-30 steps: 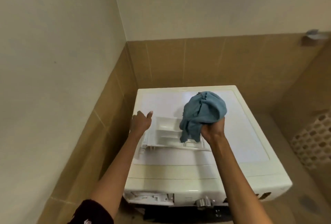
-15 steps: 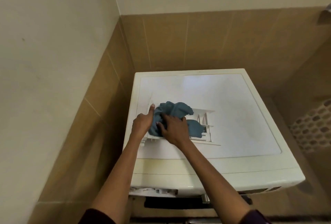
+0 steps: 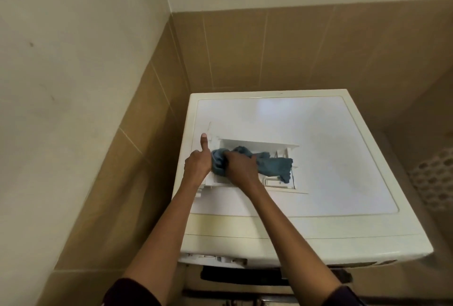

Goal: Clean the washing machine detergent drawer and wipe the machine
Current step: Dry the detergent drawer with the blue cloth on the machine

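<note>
Mid-frame, the detergent drawer (image 3: 259, 144) was gripped at its end by the left hand (image 3: 197, 167). The blue cloth (image 3: 272, 168) was clutched inside it by the right hand (image 3: 239, 169).

The washing machine (image 3: 331, 134) stands in a corner, with one wall (image 3: 73, 85) close on its left and another behind it. The drawer (image 3: 257, 145) lies on the machine's top, in the left half, close to the left edge. The cloth (image 3: 272, 166) lies in the drawer along most of its length. The left hand (image 3: 197, 165) holds the drawer's left end. Just to its right, the right hand (image 3: 239, 168) grips the cloth. A basket (image 3: 434, 180) stands to the right of the machine.
</note>
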A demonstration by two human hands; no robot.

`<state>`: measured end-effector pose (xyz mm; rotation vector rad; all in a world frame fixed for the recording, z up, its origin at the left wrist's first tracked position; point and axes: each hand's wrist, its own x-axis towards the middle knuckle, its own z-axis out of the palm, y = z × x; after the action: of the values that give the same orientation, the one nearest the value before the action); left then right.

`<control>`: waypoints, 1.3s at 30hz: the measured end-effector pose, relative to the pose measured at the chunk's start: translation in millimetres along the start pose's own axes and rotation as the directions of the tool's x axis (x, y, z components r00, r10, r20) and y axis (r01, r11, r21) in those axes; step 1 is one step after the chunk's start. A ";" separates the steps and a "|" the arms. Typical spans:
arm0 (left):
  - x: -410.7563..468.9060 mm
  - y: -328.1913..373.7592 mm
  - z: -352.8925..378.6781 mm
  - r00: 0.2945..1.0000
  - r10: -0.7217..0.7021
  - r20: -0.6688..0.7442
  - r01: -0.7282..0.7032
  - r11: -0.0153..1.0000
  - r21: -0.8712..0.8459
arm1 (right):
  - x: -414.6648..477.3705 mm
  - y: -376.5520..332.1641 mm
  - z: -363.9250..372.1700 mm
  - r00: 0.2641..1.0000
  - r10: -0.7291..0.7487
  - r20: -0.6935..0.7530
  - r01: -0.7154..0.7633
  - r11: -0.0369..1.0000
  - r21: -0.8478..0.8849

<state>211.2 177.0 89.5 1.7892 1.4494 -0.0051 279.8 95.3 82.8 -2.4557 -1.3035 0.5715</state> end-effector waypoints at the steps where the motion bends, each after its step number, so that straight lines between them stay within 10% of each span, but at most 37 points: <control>1: 0.2 -0.5 -0.3 1.000 0.001 -0.003 -0.001 1.000 0.002 | 0.0 3.0 -1.8 1.000 -0.006 0.001 0.006 1.000 0.002; 9: -0.2 -2.0 1.0 0.999 0.035 0.002 -0.035 0.999 0.038 | -3.4 65.9 -44.7 0.917 0.269 0.295 -0.232 0.960 -0.156; 15: 3.2 -3.8 1.3 0.997 0.066 -0.052 -0.063 0.996 0.057 | -5.3 1.6 -8.4 0.995 -0.074 0.071 0.077 0.996 -0.039; 22: 6.9 -5.8 3.8 0.997 0.072 -0.033 -0.071 0.996 0.047 | -15.1 61.2 -25.6 0.968 0.250 0.024 -0.251 0.968 0.031; 30: 7.5 -7.1 4.3 0.995 0.088 -0.049 -0.085 0.995 0.051 | -9.0 1.4 6.6 0.990 -0.035 -0.136 0.033 0.999 -0.018; 35: 3.9 -6.4 2.6 0.995 0.093 -0.032 -0.091 0.995 0.050 | -23.0 68.0 -15.0 0.980 0.183 -0.077 -0.176 0.981 0.084; 39: 3.2 -6.6 2.8 0.994 0.101 -0.044 -0.100 0.995 0.020 | -41.3 62.1 -32.8 0.864 0.285 -0.414 -0.202 0.951 0.233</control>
<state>208.2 177.9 82.3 1.8862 1.3931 0.0751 319.0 24.5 92.6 -2.4172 -0.7312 0.1518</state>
